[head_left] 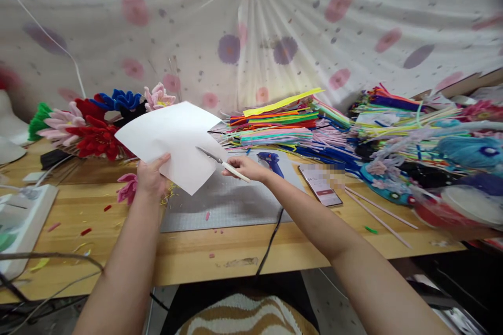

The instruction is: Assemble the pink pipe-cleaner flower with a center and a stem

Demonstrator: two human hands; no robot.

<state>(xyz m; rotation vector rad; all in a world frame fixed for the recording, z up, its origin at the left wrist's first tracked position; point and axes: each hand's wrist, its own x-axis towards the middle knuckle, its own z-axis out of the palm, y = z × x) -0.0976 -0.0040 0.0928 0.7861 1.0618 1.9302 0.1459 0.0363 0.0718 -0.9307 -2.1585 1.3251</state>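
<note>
A white sheet of paper (173, 138) is held up in the air above the left end of the grey mat (228, 204), tilted, with one corner pointing down at the mat. The left hand (151, 178) has its grip pinching the sheet's lower left edge, thumb on the near face. The right hand (245, 167), over the mat's far edge, has its grip pressed together around the pale handles of the scissors (220, 161), whose blades reach across the sheet's right edge. A blue glue gun (271, 161) lies on the mat's far right corner and a phone (320, 184) just right of the mat. Coloured pipe cleaners (283, 120) are stacked behind the mat, and fuzzy flowers (94, 125) lie far left of it on the wooden worktop (196, 251).
</note>
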